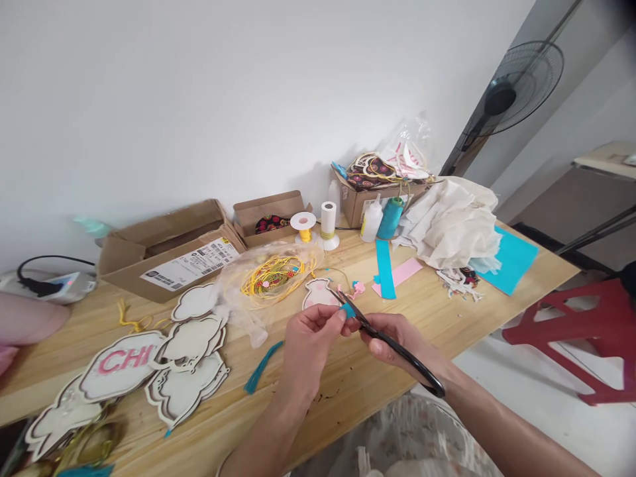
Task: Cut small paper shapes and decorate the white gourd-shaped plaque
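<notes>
My left hand (314, 331) pinches a small piece of blue felt (348, 309) over the table's front part. My right hand (395, 338) grips black-handled scissors (377, 333), whose blades lie against the blue piece. Just behind my hands is a white shaped plaque (318, 291) with pink spots, partly hidden by my left hand. Small pink scraps (358, 287) lie beside the scissor tips. Farther right, a blue strip (385, 271) crosses a pink strip (405, 271) on the table.
Cardboard boxes (169, 252) stand along the wall, with spools (328, 228) and a glue bottle (371, 222) near them. Several white plaques (191, 384) and a teal tassel (262, 368) lie left. Crumpled white cloth (452, 218) sits right; a red stool (581, 338) stands beside the table.
</notes>
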A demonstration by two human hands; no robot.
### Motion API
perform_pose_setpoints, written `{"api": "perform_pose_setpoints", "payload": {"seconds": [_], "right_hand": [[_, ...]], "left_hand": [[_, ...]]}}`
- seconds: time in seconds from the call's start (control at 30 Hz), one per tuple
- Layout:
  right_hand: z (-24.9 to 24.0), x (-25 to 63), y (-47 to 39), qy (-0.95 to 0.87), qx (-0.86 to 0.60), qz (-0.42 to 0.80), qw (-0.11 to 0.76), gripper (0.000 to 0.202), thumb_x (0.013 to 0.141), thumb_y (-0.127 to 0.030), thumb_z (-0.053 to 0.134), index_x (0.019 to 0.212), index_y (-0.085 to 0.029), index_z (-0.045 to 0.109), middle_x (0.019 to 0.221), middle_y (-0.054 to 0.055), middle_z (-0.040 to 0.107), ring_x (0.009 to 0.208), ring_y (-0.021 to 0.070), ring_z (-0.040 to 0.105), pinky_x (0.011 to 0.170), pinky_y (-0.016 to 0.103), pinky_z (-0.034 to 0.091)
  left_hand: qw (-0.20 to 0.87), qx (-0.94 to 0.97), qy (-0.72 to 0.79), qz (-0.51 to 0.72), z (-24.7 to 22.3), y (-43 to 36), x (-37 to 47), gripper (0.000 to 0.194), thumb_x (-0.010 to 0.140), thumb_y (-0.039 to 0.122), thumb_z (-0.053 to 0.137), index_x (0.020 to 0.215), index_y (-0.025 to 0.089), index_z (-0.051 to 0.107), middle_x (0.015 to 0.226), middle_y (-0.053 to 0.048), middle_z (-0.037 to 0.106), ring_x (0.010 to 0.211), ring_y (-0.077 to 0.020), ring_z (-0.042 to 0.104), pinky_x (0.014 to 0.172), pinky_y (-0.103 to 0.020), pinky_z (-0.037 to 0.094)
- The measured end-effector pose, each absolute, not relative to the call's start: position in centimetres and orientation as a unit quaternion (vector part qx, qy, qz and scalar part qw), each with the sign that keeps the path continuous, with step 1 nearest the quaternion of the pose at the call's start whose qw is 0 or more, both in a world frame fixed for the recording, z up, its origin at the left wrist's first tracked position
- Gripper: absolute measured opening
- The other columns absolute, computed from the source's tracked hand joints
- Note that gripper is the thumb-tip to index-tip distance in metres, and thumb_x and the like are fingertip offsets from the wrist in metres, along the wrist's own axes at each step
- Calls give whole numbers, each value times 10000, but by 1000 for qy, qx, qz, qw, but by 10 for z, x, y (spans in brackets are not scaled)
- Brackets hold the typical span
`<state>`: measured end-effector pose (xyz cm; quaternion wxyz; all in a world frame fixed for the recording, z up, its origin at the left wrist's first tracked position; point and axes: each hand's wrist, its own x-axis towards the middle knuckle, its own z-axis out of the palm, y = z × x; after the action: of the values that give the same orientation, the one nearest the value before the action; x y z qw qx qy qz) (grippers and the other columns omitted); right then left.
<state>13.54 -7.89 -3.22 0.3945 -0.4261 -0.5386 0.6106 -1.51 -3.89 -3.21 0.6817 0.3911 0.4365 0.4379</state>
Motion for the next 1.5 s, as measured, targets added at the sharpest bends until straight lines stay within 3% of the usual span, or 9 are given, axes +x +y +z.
{"api": "perform_pose_setpoints", "payload": {"seconds": [0.4, 0.77, 1.5], "right_hand": [[-35, 134, -80, -539, -434, 602, 397, 575, 728, -593, 534, 990, -85, 593, 631, -23, 325, 546, 78, 238, 481, 214, 205], [-35, 138, -77, -543, -444, 602, 382, 576, 694, -604, 563, 953, -93, 626, 672, 12, 411, 593, 100, 286, 496, 220, 225], [-34, 151, -75, -563, -501, 580, 309, 592, 643, -589, 620, 931, -71, 634, 574, -42, 289, 537, 81, 239, 479, 229, 174]], "left_hand": [[679, 388, 451, 431, -30, -37, -15, 104, 641, 233, 674, 600, 140, 655, 502, 8, 629, 505, -85, 544, 551, -193, 417], [691, 381, 448, 421, -31, -37, -17, 100, 627, 238, 686, 605, 146, 656, 527, -2, 646, 508, -95, 549, 583, -222, 439], [698, 415, 446, 376, -30, -32, -23, 102, 631, 238, 677, 598, 142, 670, 542, -23, 644, 532, -107, 555, 571, -221, 418]]}}
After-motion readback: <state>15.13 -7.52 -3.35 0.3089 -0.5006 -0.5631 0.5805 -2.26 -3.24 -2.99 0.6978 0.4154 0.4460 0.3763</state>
